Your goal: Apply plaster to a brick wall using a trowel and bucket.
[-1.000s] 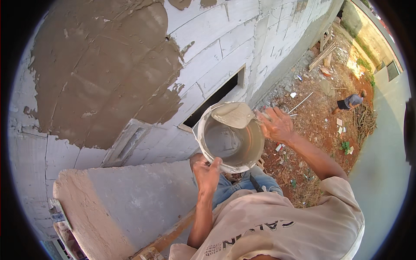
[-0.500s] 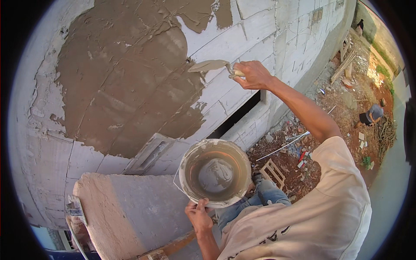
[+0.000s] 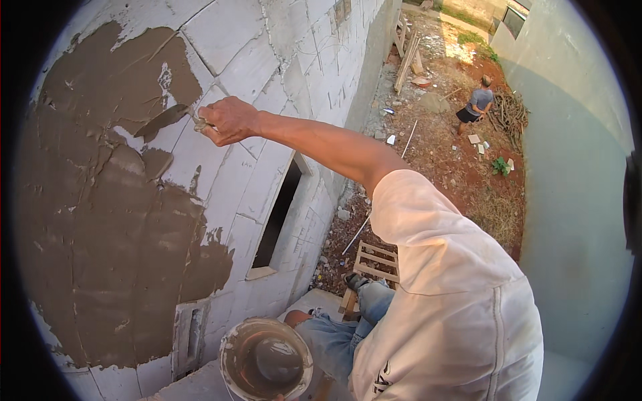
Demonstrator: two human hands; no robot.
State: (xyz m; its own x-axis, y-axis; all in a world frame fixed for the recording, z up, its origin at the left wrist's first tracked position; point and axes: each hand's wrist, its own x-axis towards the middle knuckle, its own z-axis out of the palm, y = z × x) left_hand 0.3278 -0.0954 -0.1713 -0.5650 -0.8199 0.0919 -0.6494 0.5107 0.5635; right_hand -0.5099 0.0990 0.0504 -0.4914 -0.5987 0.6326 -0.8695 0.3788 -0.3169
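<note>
My right hand (image 3: 229,121) is closed round the handle of a trowel (image 3: 162,121). Its mortar-coated blade lies against the wall at the edge of the wet grey-brown mortar (image 3: 100,254), where pale blocks (image 3: 227,33) still show. Below, near the lower edge, is a bucket (image 3: 307,364) with a smeared rim and some mortar (image 3: 275,364) inside. Only a bit of my left hand (image 3: 279,397) shows, fingers at the bucket's near rim; the rest is cut off by the picture's edge.
A narrow opening (image 3: 275,217) and a small framed vent (image 3: 190,334) sit in the wall. Far below are a wooden pallet (image 3: 378,260), a long pale rod (image 3: 409,139), planks (image 3: 406,63), rubble and a person (image 3: 476,103) standing. A grey wall (image 3: 575,200) rises at right.
My right hand has carried the trowel leftward to the mortar's upper edge, and the blade now meets the wall. The view has turned, so the bucket appears lower and my left hand is mostly out of sight.
</note>
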